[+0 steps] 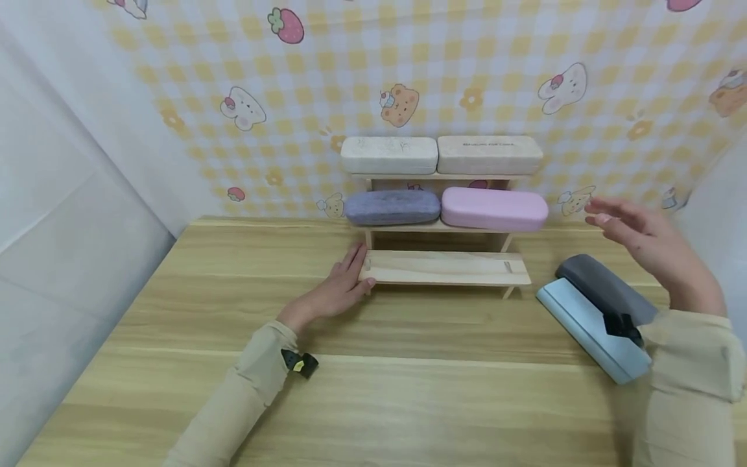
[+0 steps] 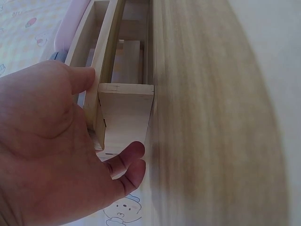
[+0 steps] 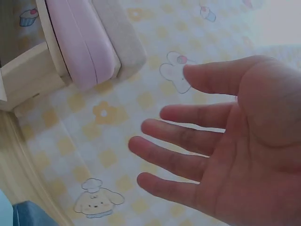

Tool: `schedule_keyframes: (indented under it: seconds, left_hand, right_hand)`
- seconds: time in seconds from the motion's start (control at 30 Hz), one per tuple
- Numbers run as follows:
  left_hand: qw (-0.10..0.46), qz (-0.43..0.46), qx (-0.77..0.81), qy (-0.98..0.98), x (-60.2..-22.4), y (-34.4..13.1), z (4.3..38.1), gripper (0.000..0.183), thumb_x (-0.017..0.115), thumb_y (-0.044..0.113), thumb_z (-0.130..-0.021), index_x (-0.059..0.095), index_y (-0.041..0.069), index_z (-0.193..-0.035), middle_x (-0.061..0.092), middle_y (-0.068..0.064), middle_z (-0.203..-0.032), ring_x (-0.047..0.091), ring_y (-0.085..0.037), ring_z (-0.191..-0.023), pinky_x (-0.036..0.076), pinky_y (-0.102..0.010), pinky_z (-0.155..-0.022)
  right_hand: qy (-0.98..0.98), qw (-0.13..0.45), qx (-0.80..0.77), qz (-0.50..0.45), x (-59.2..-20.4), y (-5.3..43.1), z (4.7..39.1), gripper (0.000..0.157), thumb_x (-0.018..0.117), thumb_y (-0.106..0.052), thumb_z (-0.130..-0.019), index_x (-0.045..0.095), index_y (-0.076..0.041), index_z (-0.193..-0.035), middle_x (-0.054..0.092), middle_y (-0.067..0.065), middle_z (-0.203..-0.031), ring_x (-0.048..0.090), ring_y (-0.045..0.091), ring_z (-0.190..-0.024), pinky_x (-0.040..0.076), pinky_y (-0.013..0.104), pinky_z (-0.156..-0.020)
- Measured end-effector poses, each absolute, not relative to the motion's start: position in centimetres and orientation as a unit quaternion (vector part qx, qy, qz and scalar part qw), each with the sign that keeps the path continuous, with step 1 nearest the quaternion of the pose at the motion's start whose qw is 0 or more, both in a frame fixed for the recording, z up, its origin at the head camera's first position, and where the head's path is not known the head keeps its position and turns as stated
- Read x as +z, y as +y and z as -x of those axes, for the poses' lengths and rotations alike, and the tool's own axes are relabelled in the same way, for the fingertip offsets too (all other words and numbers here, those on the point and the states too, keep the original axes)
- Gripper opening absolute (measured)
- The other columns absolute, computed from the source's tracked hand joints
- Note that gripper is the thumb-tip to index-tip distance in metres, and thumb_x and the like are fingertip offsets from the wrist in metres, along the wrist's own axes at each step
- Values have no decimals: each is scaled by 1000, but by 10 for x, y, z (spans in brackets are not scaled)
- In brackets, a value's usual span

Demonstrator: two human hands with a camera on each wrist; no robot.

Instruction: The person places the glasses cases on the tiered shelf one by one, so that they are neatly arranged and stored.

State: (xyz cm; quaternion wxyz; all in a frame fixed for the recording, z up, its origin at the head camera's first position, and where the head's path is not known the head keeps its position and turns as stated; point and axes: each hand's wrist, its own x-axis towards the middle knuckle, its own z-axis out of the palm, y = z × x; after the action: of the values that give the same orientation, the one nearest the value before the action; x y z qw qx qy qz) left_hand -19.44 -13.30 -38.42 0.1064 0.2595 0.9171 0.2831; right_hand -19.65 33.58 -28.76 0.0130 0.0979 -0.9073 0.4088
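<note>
A small tiered wooden rack stands on the table against the cloth backdrop. My left hand holds the left end of its bottom shelf; in the left wrist view the thumb lies against the board's edge, and part of the fingers is hidden behind the hand. Two pale glasses cases sit on the top tier. On the middle tier lie a blue-grey glasses case and a pink glasses case. Right of the rack, my right hand hovers with fingers spread and nothing in it.
A light blue case and a dark grey case lie side by side on the table at the right, below my right hand. Behind the rack hangs a yellow checked cloth. A white wall borders the left side.
</note>
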Motion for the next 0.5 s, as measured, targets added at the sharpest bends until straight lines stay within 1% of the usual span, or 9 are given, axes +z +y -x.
schedule_keyframes:
  seconds: [0.07, 0.17, 0.23, 0.3, 0.37, 0.4, 0.47, 0.5]
  left_hand:
    - [109, -260, 284, 917, -386, -133, 194, 70, 33, 36, -102, -5, -2, -147, -10, -21, -152, -7, -32, -139, 6, -53, -108]
    - [115, -260, 282, 916, -389, -133, 193, 70, 32, 37, -102, -6, -1, -146, -11, -21, -152, -7, -32, -139, 6, -54, -108]
    - [116, -260, 282, 916, -390, -133, 193, 70, 31, 37, -102, -7, 0, -147, -11, -21, -152, -7, -31, -139, 6, -53, -108]
    - [115, -261, 283, 916, -389, -132, 193, 69, 31, 37, -102, -7, -1, -147, -10, -21, -152, -7, -32, -139, 6, -53, -108]
    - [112, -264, 284, 915, -388, -132, 194, 70, 31, 37, -102, -7, -1, -147, -10, -21, -152, -7, -32, -139, 5, -53, -108]
    - [110, -264, 285, 915, -387, -132, 194, 69, 31, 37, -102, -6, -1, -147, -10, -21, -152, -7, -32, -139, 5, -53, -108]
    - [108, -262, 284, 916, -385, -133, 195, 70, 32, 37, -102, -6, -2, -147, -9, -21, -152, -7, -32, -139, 5, -53, -108]
    - [106, -262, 284, 916, -384, -133, 196, 70, 32, 36, -102, -6, -2, -147, -9, -21, -152, -7, -32, -139, 5, -53, -108]
  right_hand:
    - [-924, 10, 370, -100, -287, 336, 190, 47, 44, -30, -99, 39, -9, -141, 50, -25, -111, 45, -14, -95, 35, 6, -71]
    - [-933, 23, 339, -120, -287, 334, 180, 44, 47, -23, -99, 43, -1, -137, 48, -32, -105, 44, -19, -92, 34, 3, -70]
    - [-935, 48, 331, -119, -287, 335, 171, 41, 48, -20, -98, 46, 2, -133, 47, -35, -101, 43, -22, -90, 34, 2, -69]
    - [-938, 81, 317, -112, -287, 337, 160, 39, 49, -18, -98, 48, 4, -130, 47, -34, -100, 43, -24, -87, 34, 1, -67]
    - [-944, 106, 298, -95, -287, 341, 149, 36, 50, -17, -98, 51, 5, -126, 58, -21, -103, 40, -27, -85, 32, 0, -65]
    - [-946, 117, 287, -89, -286, 344, 144, 35, 50, -17, -97, 52, 5, -125, 62, -11, -105, 38, -28, -84, 31, -1, -65]
    - [-950, 125, 274, -82, -288, 349, 135, 34, 51, -15, -97, 52, 7, -123, 60, -10, -104, 36, -29, -84, 30, -1, -65]
    - [-951, 125, 272, -81, -289, 351, 131, 34, 51, -14, -97, 51, 9, -123, 61, -1, -105, 35, -29, -84, 29, -2, -65]
